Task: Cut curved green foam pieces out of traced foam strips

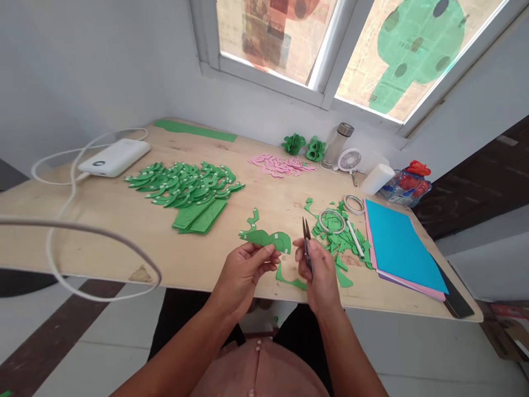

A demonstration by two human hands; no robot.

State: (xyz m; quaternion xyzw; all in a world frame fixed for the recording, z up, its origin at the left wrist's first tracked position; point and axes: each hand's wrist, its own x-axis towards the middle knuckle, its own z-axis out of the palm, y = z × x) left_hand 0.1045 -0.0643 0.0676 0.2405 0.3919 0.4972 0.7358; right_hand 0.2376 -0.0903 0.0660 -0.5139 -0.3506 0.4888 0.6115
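Note:
Pinched in my left hand (243, 273) is a green paper piece (264, 238) with curved, scalloped edges and small white marks on it. My right hand (319, 270) grips a pair of scissors (306, 238), its dark blades pointing up and away from me, just right of the paper. The scissors' handles are mostly hidden by my fingers. A curved green offcut (291, 280) lies on the table below and between my hands. Beside my right hand spreads a heap of green paper scraps (345, 238), with a tape roll (332, 221) and a white pen (355, 238) on top.
To the left lie a pile of cut green pieces (185, 182), folded green paper (200, 216) and a white power bank (115, 157) with a looping cable. Pink cutouts (283, 165), a bottle (336, 146) and a small fan (349, 160) stand behind. Coloured sheets (403, 248) lie right.

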